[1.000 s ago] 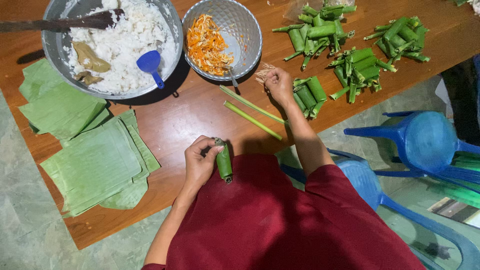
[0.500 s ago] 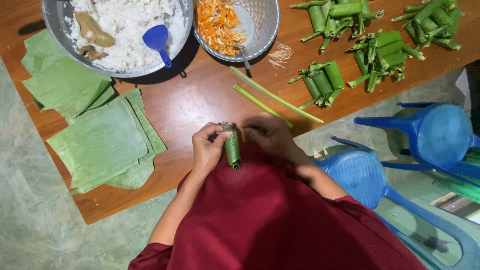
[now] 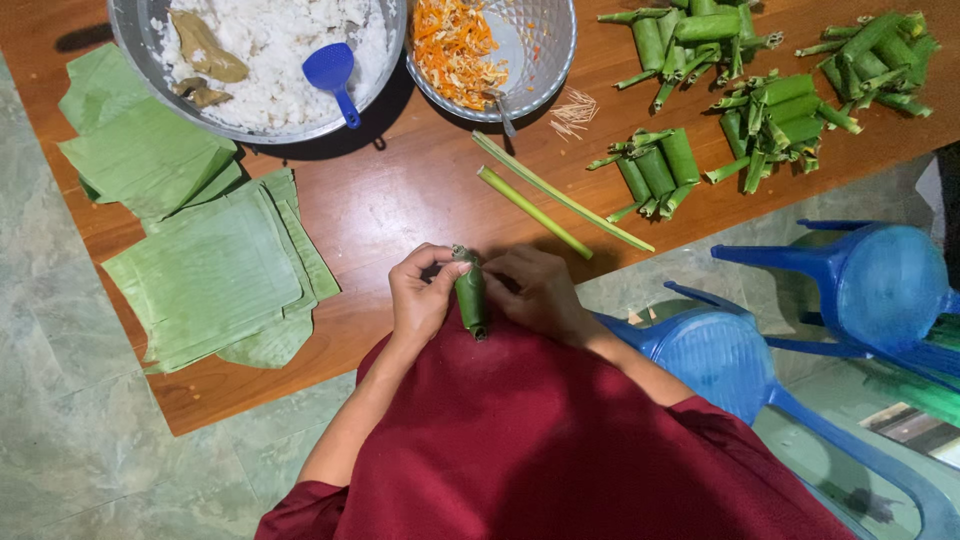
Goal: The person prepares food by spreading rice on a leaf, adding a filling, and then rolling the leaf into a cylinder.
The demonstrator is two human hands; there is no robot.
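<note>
Back from the far side of the table point(image 3: 400, 215): right hand point(image 3: 540, 292), a second ago stretched toward the little pile of toothpicks point(image 3: 574, 110), now against the green leaf roll point(image 3: 470, 298) again. Half a second ago already closing in on that roll; now settled on its right side, fingers bent over the upper end. Most likely a pick brought back for pinning the folded end, though none visible between the fingertips — too small to tell.

Left hand point(image 3: 420, 300) unchanged in its job: narrow grip around the roll's left side, thumb and forefinger pinched at the top fold. Right grip likewise narrow, closed on the same roll. Both wrists bent inward, forearms meeting in a V just above the red shirt point(image 3: 560, 440).

Roll upright-ish, tilted slightly, held just off the near edge of the table, in front of the chest. Left of the roll: stacked leaf sheets point(image 3: 210, 275). Beyond the roll: two long green stalks point(image 3: 545, 195), then the rice bowl point(image 3: 385, 60) with a blue scoop point(image 3: 332, 72) and the bowl of orange filling point(image 3: 550, 50). Beyond and right of the roll: finished rolls point(image 3: 760, 90) in heaps.
</note>
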